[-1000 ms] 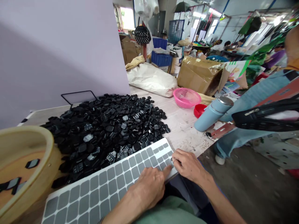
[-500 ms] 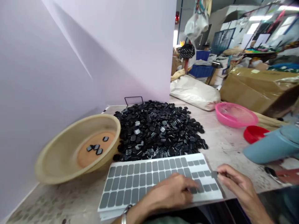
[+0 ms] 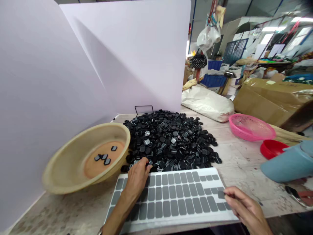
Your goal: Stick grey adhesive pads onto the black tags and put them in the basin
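Note:
My left hand (image 3: 136,179) reaches over the sheet to the near edge of a pile of small black plastic pieces (image 3: 168,137). Its thumb and forefinger are drawn close together among the pieces, and what lies between them is hard to make out. Between thumb and fingers, my right hand (image 3: 241,204) pinches a small grey sticker (image 3: 221,195) over the right end of the sheet. This white sheet of grey stickers (image 3: 174,209) lies in front of me, with larger rounded rectangles in rows and smaller ones at its right side.
A beige basin (image 3: 58,173) at the left holds several black pieces with grey faces. At the right are a pink basket (image 3: 251,129), a red bowl (image 3: 271,148) and a blue bottle (image 3: 281,164). A white panel (image 3: 137,55) stands behind the pile, beside a white sack (image 3: 207,102).
My left hand has moved from the right part of the sheet left and forward to the pile's edge. My right hand still pinches the sticker. The view has shifted slightly.

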The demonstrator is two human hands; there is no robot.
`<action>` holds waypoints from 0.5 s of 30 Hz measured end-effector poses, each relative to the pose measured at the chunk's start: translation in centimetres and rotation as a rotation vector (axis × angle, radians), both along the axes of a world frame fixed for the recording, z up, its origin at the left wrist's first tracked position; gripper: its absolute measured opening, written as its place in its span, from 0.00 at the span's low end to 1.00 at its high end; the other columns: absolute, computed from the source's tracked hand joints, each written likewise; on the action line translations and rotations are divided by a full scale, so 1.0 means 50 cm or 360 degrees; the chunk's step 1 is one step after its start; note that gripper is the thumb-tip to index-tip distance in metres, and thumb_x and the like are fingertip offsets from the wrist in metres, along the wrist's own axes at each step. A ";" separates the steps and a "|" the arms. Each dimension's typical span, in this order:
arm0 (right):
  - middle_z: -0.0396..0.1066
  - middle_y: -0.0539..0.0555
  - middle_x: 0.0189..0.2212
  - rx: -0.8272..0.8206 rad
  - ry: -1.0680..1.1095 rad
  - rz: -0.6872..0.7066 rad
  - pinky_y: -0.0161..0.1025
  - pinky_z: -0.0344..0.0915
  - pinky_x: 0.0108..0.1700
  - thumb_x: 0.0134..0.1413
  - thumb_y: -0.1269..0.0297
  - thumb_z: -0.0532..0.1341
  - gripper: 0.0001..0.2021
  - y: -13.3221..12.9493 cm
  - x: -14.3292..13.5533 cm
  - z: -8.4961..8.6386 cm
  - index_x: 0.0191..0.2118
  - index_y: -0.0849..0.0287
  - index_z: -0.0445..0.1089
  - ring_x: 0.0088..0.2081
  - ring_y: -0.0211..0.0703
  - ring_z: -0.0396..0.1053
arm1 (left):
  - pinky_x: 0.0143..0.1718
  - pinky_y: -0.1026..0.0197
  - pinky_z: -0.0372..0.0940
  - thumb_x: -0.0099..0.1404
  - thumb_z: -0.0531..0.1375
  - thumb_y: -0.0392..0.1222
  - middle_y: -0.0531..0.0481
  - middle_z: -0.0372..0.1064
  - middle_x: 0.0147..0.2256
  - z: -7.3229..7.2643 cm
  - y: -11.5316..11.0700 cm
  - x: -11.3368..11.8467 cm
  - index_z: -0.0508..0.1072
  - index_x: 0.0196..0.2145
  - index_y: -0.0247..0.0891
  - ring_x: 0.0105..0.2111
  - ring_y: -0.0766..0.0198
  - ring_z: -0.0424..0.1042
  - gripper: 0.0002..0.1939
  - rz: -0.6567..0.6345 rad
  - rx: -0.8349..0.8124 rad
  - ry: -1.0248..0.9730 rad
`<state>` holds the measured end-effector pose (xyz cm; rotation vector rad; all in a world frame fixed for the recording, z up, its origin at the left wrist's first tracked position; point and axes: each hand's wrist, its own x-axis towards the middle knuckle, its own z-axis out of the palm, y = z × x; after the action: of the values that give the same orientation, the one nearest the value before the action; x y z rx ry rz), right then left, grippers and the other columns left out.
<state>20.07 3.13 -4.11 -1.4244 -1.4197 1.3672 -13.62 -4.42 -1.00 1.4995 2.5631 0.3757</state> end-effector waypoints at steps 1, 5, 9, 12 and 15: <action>0.55 0.46 0.17 0.0004 0.0002 0.0007 0.31 0.50 0.21 0.41 0.44 0.63 0.21 -0.003 -0.002 0.003 0.33 0.57 0.72 0.20 0.33 0.50 | 0.31 0.62 0.53 0.66 0.51 0.38 0.48 0.71 0.32 -0.006 0.004 0.003 0.68 0.35 0.37 0.33 0.59 0.70 0.06 -0.0011 0.0003 0.0046; 0.58 0.46 0.18 -0.0003 0.0000 0.0033 0.31 0.50 0.21 0.41 0.45 0.64 0.20 -0.006 -0.005 0.006 0.32 0.58 0.72 0.21 0.33 0.51 | 0.30 0.61 0.52 0.69 0.46 0.37 0.46 0.68 0.33 -0.014 0.014 0.005 0.67 0.33 0.37 0.33 0.58 0.68 0.12 -0.0070 0.0047 0.0207; 0.56 0.45 0.18 -0.0071 0.0113 0.0113 0.30 0.49 0.22 0.42 0.47 0.65 0.18 -0.006 -0.018 0.009 0.32 0.58 0.72 0.21 0.32 0.50 | 0.32 0.61 0.54 0.71 0.44 0.38 0.47 0.65 0.32 0.004 0.006 0.013 0.66 0.33 0.36 0.33 0.60 0.66 0.13 -0.0165 0.0139 0.0292; 0.58 0.46 0.19 -0.0181 0.0308 0.0218 0.30 0.49 0.21 0.44 0.51 0.64 0.16 -0.016 -0.044 0.026 0.36 0.57 0.74 0.20 0.31 0.49 | 0.32 0.61 0.54 0.70 0.45 0.35 0.49 0.63 0.30 0.020 -0.007 0.051 0.66 0.33 0.37 0.31 0.62 0.63 0.13 -0.0653 0.0385 0.0362; 0.67 0.49 0.31 -0.0237 0.0534 0.0512 0.30 0.50 0.22 0.45 0.59 0.64 0.18 -0.029 -0.081 0.058 0.44 0.52 0.74 0.21 0.29 0.51 | 0.32 0.60 0.54 0.68 0.47 0.31 0.50 0.63 0.30 0.026 -0.015 0.102 0.67 0.39 0.36 0.30 0.62 0.61 0.10 -0.1230 0.0614 0.0356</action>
<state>16.02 1.66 -1.21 -1.0171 -1.3834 1.8508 -8.51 -5.15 0.30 2.6256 1.8724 0.6277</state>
